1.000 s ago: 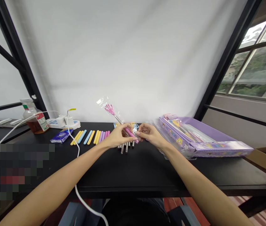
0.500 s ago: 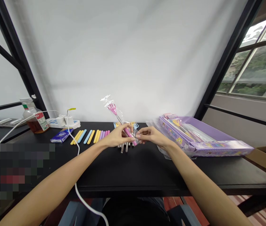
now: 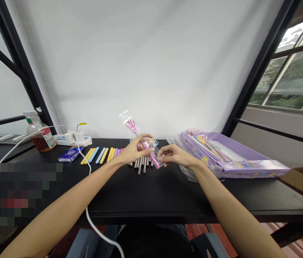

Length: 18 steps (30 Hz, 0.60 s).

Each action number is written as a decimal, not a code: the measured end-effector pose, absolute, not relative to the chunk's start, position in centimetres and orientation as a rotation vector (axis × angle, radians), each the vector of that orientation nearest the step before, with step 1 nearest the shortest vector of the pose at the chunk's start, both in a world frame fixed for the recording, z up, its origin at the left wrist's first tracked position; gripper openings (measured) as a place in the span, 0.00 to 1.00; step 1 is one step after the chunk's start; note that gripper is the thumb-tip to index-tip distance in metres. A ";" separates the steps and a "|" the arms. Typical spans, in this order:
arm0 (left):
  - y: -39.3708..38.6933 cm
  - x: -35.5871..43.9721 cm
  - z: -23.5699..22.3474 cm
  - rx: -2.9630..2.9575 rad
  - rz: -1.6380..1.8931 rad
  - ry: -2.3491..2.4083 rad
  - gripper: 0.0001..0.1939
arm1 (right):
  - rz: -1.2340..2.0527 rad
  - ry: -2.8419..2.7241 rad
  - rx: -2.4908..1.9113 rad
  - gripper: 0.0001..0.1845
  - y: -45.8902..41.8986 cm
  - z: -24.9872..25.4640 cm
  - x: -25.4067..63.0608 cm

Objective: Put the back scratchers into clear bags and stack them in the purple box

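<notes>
A pink back scratcher with a claw-shaped head is held slantwise inside a clear plastic sleeve. My left hand is closed around its middle, through the sleeve. The fingers of my right hand pinch the sleeve's lower end beside the pink handle. Beneath my hands, more back scratchers lie side by side on the black table, their metal rods toward me and their blue and yellow claws toward the wall. My left hand partly covers them.
Yellow, blue, purple and pink handles lie in a row on the left. Beyond them are a blue packet, a power strip and a bottle. A white cable crosses the table edge. A purple box holds wrapped items on the right.
The back scratcher and its sleeve have shifted slightly right and down. More of the pink handle shows below my left hand, while my right hand still pinches the sleeve's lower end.
</notes>
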<state>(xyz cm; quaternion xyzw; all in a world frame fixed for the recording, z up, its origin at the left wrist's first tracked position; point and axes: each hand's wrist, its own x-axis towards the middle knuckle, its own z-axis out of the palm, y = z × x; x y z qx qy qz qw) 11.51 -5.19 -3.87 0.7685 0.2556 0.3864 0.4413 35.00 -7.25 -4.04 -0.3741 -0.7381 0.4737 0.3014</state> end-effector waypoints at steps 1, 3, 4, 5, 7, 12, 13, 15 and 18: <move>-4.8 11.4 -3.8 1.840 1.053 0.664 0.26 | 1.285 -1.973 -1.007 0.14 -7.4 -3.9 35.3; -3.8 11.0 -3.9 1.685 1.246 0.764 0.23 | 1.350 -2.019 -1.038 0.13 -7.6 -3.6 35.9; -3.3 10.7 -4.0 1.605 1.324 0.816 0.22 | 1.381 -2.048 -1.054 0.13 -7.7 -3.5 36.2; -2.8 10.4 -4.1 1.539 1.379 0.859 0.21 | 1.404 -2.080 -1.071 0.13 -7.7 -3.5 36.6; -2.1 9.9 -4.4 1.475 1.405 0.912 0.20 | 1.417 -2.148 -1.121 0.14 -7.8 -3.6 37.2; -2.0 9.8 -5.2 1.572 1.267 0.991 0.15 | 1.245 -2.245 -1.220 0.18 -7.5 -3.6 38.4; -2.1 10.0 -5.4 1.623 1.254 1.014 0.15 | 1.160 -2.203 -1.236 0.19 -7.3 -3.6 38.5; -2.3 10.5 -5.7 1.752 1.233 1.050 0.14 | 0.887 -2.083 -1.299 0.20 -6.8 -3.7 38.8; -2.7 11.2 -6.1 1.936 1.197 1.018 0.12 | 0.334 -1.966 -1.479 0.16 -6.0 -4.4 38.8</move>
